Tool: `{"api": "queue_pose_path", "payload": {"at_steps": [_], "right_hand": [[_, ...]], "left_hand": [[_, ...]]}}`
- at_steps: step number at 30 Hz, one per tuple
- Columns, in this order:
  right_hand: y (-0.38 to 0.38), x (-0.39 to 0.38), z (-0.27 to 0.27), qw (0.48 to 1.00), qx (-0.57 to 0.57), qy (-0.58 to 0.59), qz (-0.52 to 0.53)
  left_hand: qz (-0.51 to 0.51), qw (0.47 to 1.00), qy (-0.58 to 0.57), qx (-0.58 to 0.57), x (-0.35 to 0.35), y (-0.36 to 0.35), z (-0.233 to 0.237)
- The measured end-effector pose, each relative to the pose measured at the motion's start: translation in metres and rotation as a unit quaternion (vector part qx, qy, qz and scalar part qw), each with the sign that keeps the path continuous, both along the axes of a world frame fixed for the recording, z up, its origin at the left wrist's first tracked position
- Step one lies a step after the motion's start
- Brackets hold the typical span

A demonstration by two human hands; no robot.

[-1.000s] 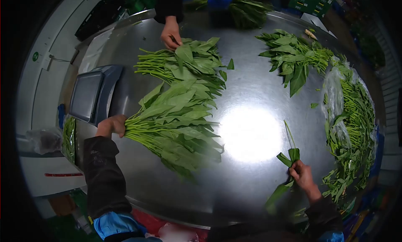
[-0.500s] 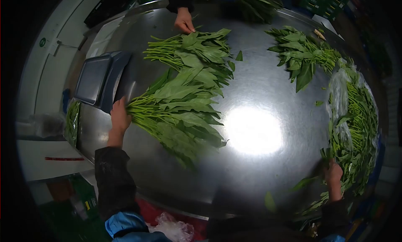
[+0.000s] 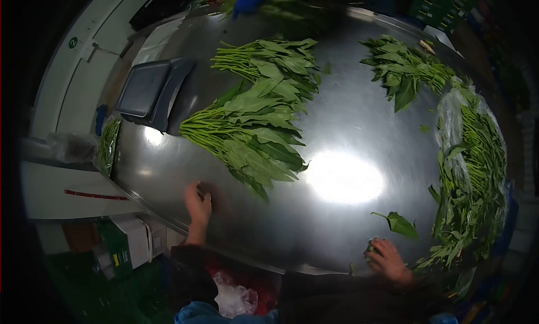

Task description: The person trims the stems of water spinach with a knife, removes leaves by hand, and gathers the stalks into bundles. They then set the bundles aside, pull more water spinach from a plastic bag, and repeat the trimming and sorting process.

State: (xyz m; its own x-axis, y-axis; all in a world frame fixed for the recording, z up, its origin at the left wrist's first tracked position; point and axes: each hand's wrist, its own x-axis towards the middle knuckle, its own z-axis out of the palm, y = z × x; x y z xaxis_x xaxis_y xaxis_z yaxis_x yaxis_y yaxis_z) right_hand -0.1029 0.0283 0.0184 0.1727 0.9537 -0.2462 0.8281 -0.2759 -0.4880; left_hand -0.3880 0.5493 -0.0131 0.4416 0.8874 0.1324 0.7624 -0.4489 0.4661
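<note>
My left hand (image 3: 198, 209) is over the steel table near its front edge, thumb and fingers apart, slightly blurred, with a dark patch between them that I cannot make out. Beyond it lies a fanned bunch of leafy greens (image 3: 252, 136), stems pointing left, touching a second bunch (image 3: 275, 60) farther back. Close to the front edge, my right hand (image 3: 389, 262) has its fingers curled around a small dark green leaf (image 3: 369, 249), mostly hidden. Beside that hand, a loose leaf with a stem (image 3: 401, 225) rests on the table.
A weighing scale (image 3: 144, 91) stands at the left, with bagged greens (image 3: 108, 146) near it. On the right lie a large heap of greens in clear plastic (image 3: 474, 161) and a smaller bunch (image 3: 407, 69). Across the steel table (image 3: 359, 133), another person's blue-gloved hand (image 3: 250, 1) is at more greens.
My left hand has let go of the fanned bunch and moved toward the front edge. My right hand has moved left from the heap. The co-worker's bare hand has withdrawn from the far bunch.
</note>
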Motion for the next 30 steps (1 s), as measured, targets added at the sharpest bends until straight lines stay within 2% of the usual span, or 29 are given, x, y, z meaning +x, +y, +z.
{"api": "queue_pose_path", "payload": {"at_steps": [1,2,4,5,8,11,13,14,16,18,21,22,24,26,27,29,30], "right_hand": [[-0.022,0.016,0.004,1.000,0.001,0.002,-0.020],[-0.042,0.035,0.008,0.999,0.001,0.004,-0.041],[-0.084,0.054,0.000,0.968,0.080,-0.133,-0.197],[-0.096,0.064,-0.005,0.950,0.084,-0.195,-0.228],[-0.075,0.081,0.009,0.923,0.110,-0.229,-0.291],[-0.037,0.078,0.005,0.924,0.088,-0.146,-0.343],[-0.032,0.075,-0.016,0.933,0.086,-0.126,-0.325],[-0.033,0.072,-0.024,0.929,0.135,-0.164,-0.304],[-0.057,0.073,-0.029,0.944,0.190,-0.082,-0.259],[-0.094,0.070,-0.018,0.951,0.176,-0.153,-0.202],[-0.143,0.065,0.031,0.946,0.167,-0.141,-0.240],[-0.168,0.070,0.030,0.944,0.166,-0.146,-0.246],[-0.216,0.079,0.019,0.863,0.159,-0.160,-0.452],[-0.257,0.098,0.023,0.772,0.082,-0.205,-0.596],[-0.275,0.103,0.020,0.773,0.086,-0.200,-0.595],[-0.310,0.121,0.009,0.736,-0.023,-0.239,-0.633],[-0.319,0.131,0.007,0.741,-0.017,-0.233,-0.629]], "left_hand": [[0.024,0.998,-0.026,-0.051,0.000,-0.017,0.003],[0.019,0.998,-0.030,-0.051,0.002,-0.035,0.004],[-0.036,0.991,-0.125,-0.031,0.009,-0.068,0.004],[-0.047,0.990,-0.128,-0.033,0.017,-0.085,0.006],[-0.151,0.976,-0.147,-0.058,0.047,-0.136,0.009],[-0.231,0.949,-0.173,-0.125,0.088,-0.197,0.012],[-0.294,0.930,-0.164,-0.151,0.106,-0.233,0.019],[-0.322,0.921,-0.153,-0.154,0.111,-0.248,0.019],[-0.362,0.907,-0.143,-0.161,0.118,-0.276,0.024],[-0.384,0.900,-0.129,-0.162,0.123,-0.301,0.019],[-0.356,0.906,-0.149,-0.172,0.128,-0.331,0.005],[-0.363,0.903,-0.152,-0.172,0.136,-0.342,0.006],[-0.350,0.911,-0.143,-0.167,0.148,-0.361,0.011],[-0.332,0.915,-0.165,-0.160,0.167,-0.377,0.010],[-0.312,0.918,-0.189,-0.158,0.177,-0.385,0.008],[-0.292,0.923,-0.202,-0.145,0.212,-0.401,0.007],[-0.275,0.927,-0.217,-0.137,0.233,-0.407,0.008]]}}
